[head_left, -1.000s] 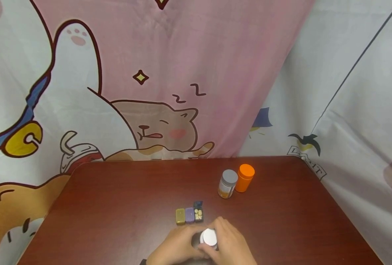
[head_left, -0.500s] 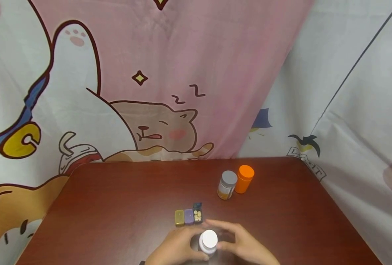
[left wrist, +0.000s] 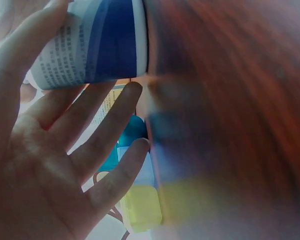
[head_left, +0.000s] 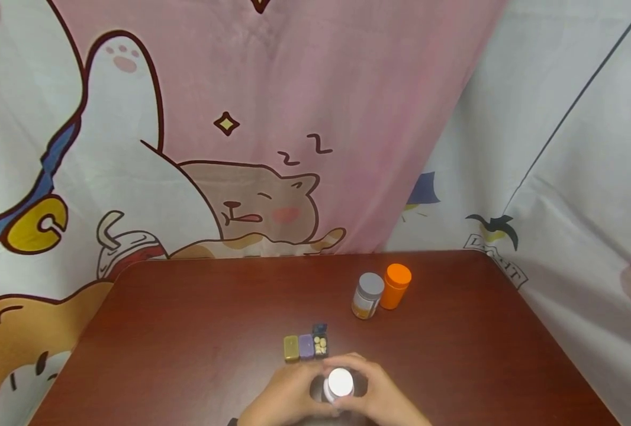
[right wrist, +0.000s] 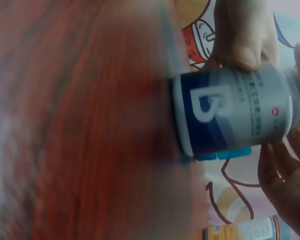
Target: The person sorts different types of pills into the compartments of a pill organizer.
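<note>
A white pill bottle (head_left: pixel 340 383) with a white cap stands upright on the table between both hands. Its blue-and-white label (right wrist: pixel 210 110) shows in the right wrist view. My left hand (head_left: pixel 286 395) grips the bottle's side, thumb toward the near side; the other fingers spread out past it in the left wrist view. From the right, my right hand (head_left: pixel 383 393) curls thumb and fingers around the cap. Just beyond the hands lies a small pillbox (head_left: pixel 306 347) with yellow, purple and dark teal compartments. The teal lid is up, and several pale tablets (head_left: pixel 320 345) sit inside.
Farther back to the right, a grey-capped bottle (head_left: pixel 367 296) stands beside an orange bottle (head_left: pixel 396 286). The brown table (head_left: pixel 187 319) ends at a cartoon-printed cloth (head_left: pixel 379 118) behind and along the sides.
My right hand comes off the cap, opening away to the right, then returns with thumb and fingers around it. My left hand stays on the bottle.
</note>
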A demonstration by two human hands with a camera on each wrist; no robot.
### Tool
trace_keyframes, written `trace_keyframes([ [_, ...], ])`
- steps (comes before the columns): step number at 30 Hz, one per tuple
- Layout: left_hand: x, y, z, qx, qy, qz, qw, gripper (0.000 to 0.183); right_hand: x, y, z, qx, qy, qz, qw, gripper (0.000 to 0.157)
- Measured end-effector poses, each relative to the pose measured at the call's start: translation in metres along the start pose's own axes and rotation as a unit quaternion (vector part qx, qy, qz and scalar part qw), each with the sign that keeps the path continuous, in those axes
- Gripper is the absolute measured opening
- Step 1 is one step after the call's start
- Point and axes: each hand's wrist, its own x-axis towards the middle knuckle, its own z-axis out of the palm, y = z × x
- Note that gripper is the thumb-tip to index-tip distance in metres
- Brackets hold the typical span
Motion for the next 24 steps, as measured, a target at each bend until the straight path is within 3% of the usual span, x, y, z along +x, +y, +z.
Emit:
trace_keyframes([
  [7,0.001,0.004,-0.001,0.012,-0.013,-0.005,0.9998,0.050,0.001,-0.002,0.007,-0.035,0.035,-0.014,0.999,0.047],
  [10,0.001,0.005,-0.002,0.016,-0.009,-0.001,0.9998,0.055,0.004,-0.007,0.010,-0.099,0.045,-0.031,0.994,0.042],
  [14,0.002,0.005,-0.002,0.020,0.004,0.008,0.9998,0.054,0.007,-0.012,0.010,-0.196,0.040,-0.051,0.979,0.038],
  [16,0.002,0.005,-0.002,0.022,0.010,0.012,0.9996,0.054,0.008,-0.012,0.008,-0.212,0.031,-0.056,0.975,0.039],
  [20,0.003,0.004,0.000,0.035,0.014,0.024,0.9990,0.055,0.005,-0.009,0.001,-0.155,-0.004,-0.025,0.988,0.045],
  [24,0.002,0.003,0.000,0.042,0.003,0.030,0.9986,0.051,-0.001,-0.004,-0.009,-0.046,-0.037,0.043,0.997,0.053],
])
